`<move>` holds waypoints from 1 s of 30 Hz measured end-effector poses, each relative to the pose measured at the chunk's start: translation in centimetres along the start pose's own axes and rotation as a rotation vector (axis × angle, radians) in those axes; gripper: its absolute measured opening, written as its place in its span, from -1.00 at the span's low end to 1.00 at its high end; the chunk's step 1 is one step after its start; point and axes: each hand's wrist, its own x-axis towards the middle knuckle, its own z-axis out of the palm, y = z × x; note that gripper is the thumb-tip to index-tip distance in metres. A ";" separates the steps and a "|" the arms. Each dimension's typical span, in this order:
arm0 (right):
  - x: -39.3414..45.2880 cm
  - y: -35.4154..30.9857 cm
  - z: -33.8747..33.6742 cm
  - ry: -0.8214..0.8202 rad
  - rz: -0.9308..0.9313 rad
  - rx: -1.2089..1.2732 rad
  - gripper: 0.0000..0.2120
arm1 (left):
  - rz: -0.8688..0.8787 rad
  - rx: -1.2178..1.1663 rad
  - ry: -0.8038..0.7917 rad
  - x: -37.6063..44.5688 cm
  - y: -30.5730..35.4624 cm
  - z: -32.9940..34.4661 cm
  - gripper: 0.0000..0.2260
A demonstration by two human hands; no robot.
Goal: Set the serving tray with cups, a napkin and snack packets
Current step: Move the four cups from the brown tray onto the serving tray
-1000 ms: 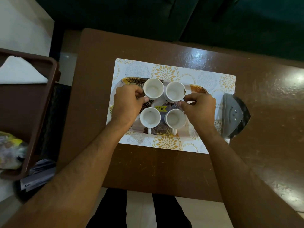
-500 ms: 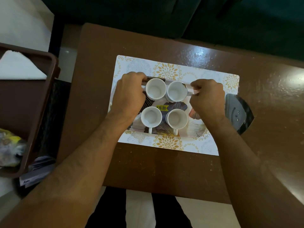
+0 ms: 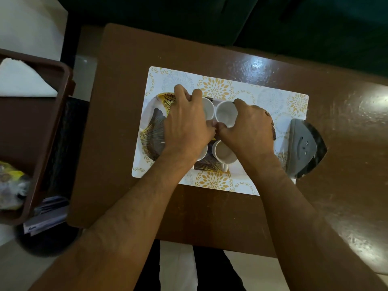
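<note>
Okay, your serving tray [image 3: 154, 131] is lying on the patterned placemat [image 3: 270, 97] on the table [image 3: 126, 91], long axis running left-right across you. Four white cups are sitting on it in a two-by-two block; the near-right cup [image 3: 223, 153] is pointing its handle back at you. Your left hand [image 3: 186, 127] is curling over the far-left cup [image 3: 207, 108], your right hand [image 3: 249, 129] is curling around the far-right cup [image 3: 225, 112], thumbs meeting mid-tray. Half a second ago both hands were sitting further apart at the outer sides of the far cups; now they are closing inward. The napkin [image 3: 23, 80] is lying in the brown bin [image 3: 63, 106] to your left.
</note>
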 end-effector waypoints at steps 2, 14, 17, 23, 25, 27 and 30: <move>0.1 0.0 -0.5 -0.047 -0.015 0.040 -0.44 | 0.019 0.015 -0.008 0.1 -0.1 0.2 -0.31; -0.4 -0.6 -0.5 0.024 0.069 0.119 -0.26 | -0.019 -0.123 0.047 -0.9 -0.4 0.2 -0.21; -0.3 -0.7 -0.3 0.033 0.100 0.141 -0.35 | -0.109 -0.125 0.059 -1.0 -0.4 0.6 -0.26; -0.2 -0.7 -0.4 0.010 0.073 0.128 -0.42 | -0.108 -0.135 0.021 -0.7 -0.3 0.8 -0.31; -0.3 -0.9 -0.4 0.017 0.065 0.128 -0.42 | -0.100 -0.150 -0.005 -0.6 -0.2 0.6 -0.31; -0.4 -1.0 -0.2 0.026 0.065 0.131 -0.41 | -0.096 -0.161 -0.016 -0.6 -0.2 0.5 -0.30; -0.5 -1.1 -0.2 0.038 0.073 0.136 -0.42 | -0.112 -0.182 -0.020 -0.5 -0.3 0.6 -0.30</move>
